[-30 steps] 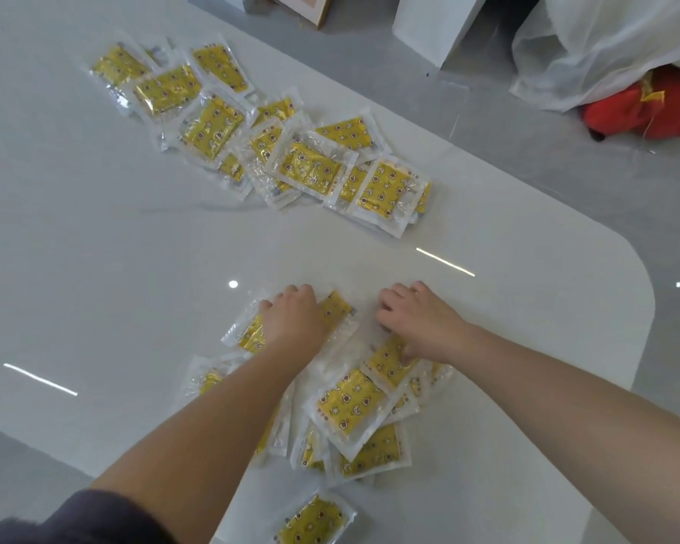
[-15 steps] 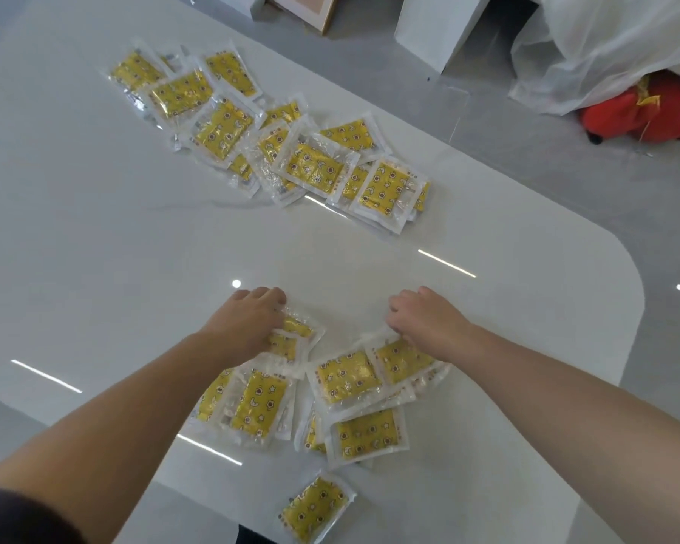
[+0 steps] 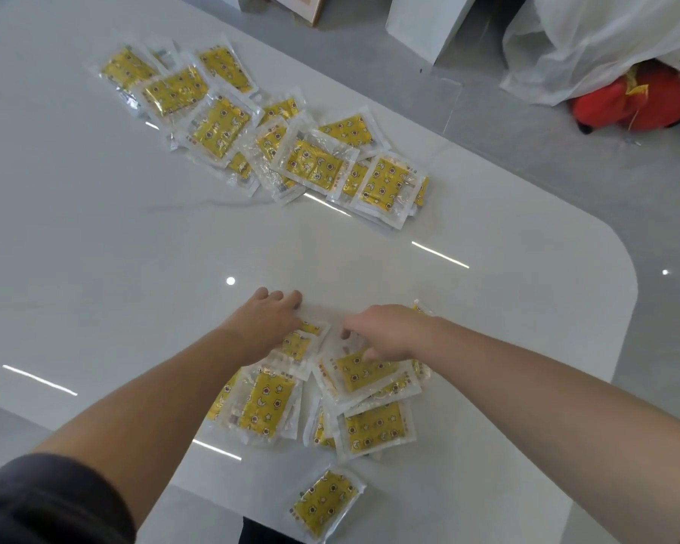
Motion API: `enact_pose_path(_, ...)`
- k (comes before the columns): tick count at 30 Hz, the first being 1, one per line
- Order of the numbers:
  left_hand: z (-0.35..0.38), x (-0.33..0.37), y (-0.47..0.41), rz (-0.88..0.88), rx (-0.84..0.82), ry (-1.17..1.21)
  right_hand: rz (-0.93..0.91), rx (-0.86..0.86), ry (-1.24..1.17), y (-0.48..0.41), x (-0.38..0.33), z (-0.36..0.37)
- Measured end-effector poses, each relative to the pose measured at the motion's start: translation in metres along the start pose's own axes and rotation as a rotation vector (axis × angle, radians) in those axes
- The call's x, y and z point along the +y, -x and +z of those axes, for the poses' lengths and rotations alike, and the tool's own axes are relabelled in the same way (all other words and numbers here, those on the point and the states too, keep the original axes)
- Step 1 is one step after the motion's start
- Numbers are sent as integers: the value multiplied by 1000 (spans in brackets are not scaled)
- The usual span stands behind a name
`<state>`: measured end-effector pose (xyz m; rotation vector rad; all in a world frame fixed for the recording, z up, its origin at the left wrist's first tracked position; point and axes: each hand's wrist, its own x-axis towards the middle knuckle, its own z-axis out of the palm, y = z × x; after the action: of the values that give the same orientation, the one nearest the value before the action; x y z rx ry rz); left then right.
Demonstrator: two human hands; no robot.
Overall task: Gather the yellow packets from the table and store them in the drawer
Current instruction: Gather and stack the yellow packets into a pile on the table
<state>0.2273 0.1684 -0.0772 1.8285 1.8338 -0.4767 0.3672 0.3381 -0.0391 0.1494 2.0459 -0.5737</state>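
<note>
Head view: the left hand (image 3: pixel 266 327) lies flat, fingers together, pressing on the near pile of yellow packets (image 3: pixel 322 390). The right hand (image 3: pixel 389 333) curls loosely over the top packet (image 3: pixel 360 371). Beyond the fingertips, another packet heap (image 3: pixel 267 131) rests on the white table (image 3: pixel 95 249).

Bright, soft-focus, glare streaks on table (image 3: pixel 95 229)

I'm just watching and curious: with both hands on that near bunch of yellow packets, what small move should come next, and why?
Probably draw the two hands together to squeeze the near pile into one stack. The left hand and right hand rest on its far edge, the packets are fanned out and overlapping, and nothing looks lifted yet. One stray packet lies apart near the table edge.
</note>
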Motion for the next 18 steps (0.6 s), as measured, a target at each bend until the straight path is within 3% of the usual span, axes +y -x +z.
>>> enact_pose_path(5, 8, -3, 4, -140, 17, 19, -32, 78, 270, -24, -15, 20)
enact_pose_path(10, 8, -17, 8, -353, 74, 154, -3, 129, 331, -30, -18, 20)
enact_pose_path(18, 14, -36, 21, -422, 100, 252, -64, 210, 423, -27, -25, 18)
